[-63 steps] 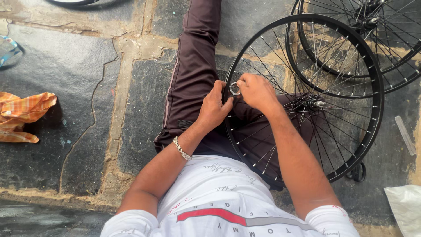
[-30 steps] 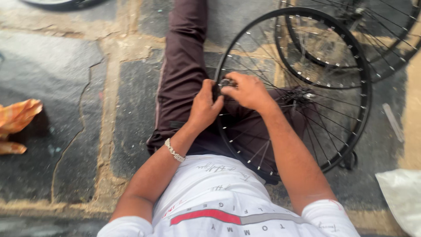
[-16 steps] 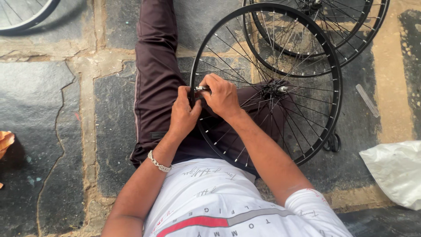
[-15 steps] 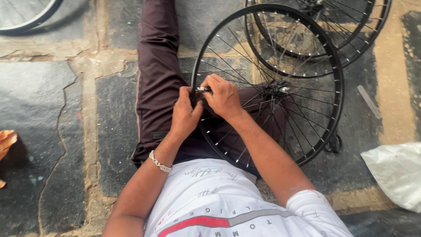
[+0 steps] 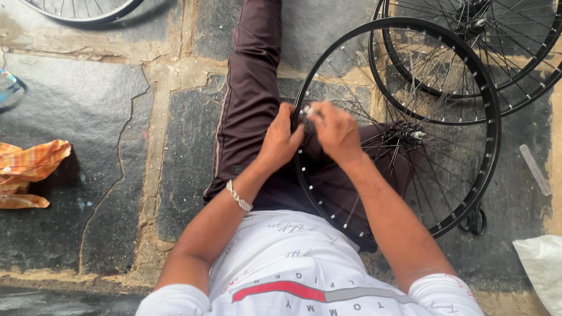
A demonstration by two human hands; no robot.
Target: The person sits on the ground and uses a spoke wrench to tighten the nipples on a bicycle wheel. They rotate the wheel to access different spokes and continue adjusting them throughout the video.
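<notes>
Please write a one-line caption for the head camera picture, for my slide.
Seated on a stone floor, a person grips a black bicycle wheel at its rim with left hand and right hand.

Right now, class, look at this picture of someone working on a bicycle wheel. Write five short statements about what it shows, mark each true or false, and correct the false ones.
1. Both hands meet at the rim of the black wheel. True: the left hand and right hand are together at its left edge.
2. The wheel stands upright against a wall. False: it rests across the person's lap.
3. The left wrist wears a metal bracelet. True.
4. An orange cloth lies on the stone floor. True.
5. Only one wheel is in view. False: a second wheel lies beyond the first, and part of another wheel shows at the top left.
</notes>
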